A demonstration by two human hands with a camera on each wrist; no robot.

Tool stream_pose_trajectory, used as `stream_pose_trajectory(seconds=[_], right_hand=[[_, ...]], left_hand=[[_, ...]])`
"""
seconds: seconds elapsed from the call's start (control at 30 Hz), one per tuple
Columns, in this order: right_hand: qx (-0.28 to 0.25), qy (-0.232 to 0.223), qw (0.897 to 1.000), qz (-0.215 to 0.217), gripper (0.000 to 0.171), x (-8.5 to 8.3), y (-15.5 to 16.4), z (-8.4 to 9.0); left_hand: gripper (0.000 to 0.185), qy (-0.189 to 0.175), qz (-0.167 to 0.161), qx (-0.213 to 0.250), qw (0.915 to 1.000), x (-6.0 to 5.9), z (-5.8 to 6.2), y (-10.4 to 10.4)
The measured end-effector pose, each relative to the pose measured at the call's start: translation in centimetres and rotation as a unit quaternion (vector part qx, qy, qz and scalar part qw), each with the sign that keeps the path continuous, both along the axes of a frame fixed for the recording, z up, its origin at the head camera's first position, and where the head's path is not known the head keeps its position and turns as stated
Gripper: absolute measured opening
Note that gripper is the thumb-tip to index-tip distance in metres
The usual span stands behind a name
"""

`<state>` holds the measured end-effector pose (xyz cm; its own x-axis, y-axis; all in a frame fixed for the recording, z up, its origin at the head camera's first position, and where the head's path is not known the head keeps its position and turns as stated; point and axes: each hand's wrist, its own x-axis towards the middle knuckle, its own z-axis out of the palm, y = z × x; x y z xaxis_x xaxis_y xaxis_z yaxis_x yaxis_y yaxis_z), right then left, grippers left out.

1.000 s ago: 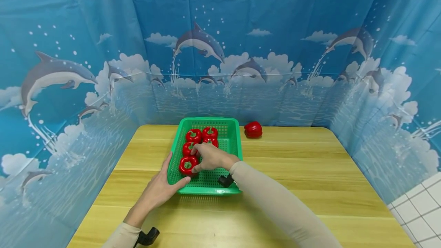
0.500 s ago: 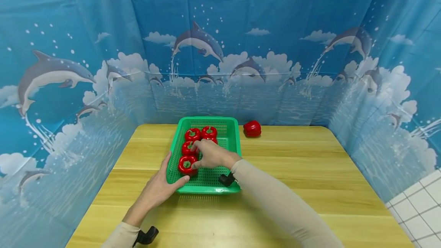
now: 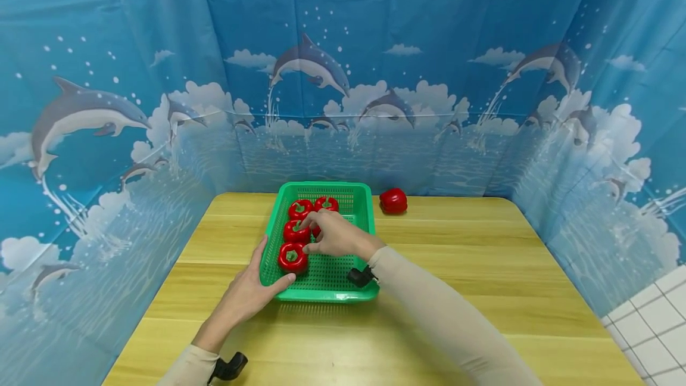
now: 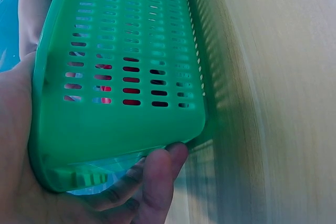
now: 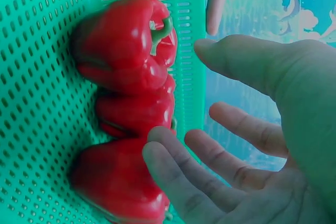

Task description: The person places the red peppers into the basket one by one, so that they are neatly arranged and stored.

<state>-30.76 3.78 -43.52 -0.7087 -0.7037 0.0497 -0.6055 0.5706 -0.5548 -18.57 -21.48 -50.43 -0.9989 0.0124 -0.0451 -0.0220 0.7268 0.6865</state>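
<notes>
A green perforated basket [image 3: 351, 225] stands on the wooden table and holds several red bell peppers; the nearest pepper [image 3: 292, 257] lies by its left wall, another pepper [image 3: 296, 231] just behind it. My left hand [image 3: 265, 274] grips the basket's near left corner, thumb on the rim. In the left wrist view its fingers [image 4: 157, 177] curl under the basket [image 4: 121, 40]. My right hand [image 3: 309, 233] hovers over the peppers, holding nothing. In the right wrist view its fingers [image 5: 173, 166] are spread beside three peppers in a row, the top pepper [image 5: 126, 51] stem up.
One more red pepper [image 3: 393, 201] lies on the table behind the basket's far right corner. A blue dolphin-print curtain [image 3: 375, 76] closes off the back and both sides. Bare tabletop [image 3: 482, 267] stretches to the right.
My right hand has drawn back from the nearest pepper, shifting slightly away and to the right. The left hand and the basket have stayed put.
</notes>
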Motion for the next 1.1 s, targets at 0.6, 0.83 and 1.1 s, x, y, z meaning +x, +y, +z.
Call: stream_pose_trajectory(seconds=[0.6, 0.83, 1.1], right_hand=[[-0.055, 0.027, 0.997, -0.043, 0.049, -1.0, 3.8, 0.3], [-0.090, 0.031, 0.994, -0.048, 0.049, -1.8, 5.3, 0.3], [-0.104, 0.056, 0.990, -0.072, 0.047, -2.4, 7.3, 0.1]], left_hand=[[0.121, 0.008, 0.007, 0.004, 0.9999, 0.1, -0.4, 0.1], [0.122, 0.011, 0.006, 0.005, 0.9999, -0.2, -0.2, 0.0], [0.121, 0.016, 0.009, 0.002, 0.9998, -0.1, -0.4, -0.1]])
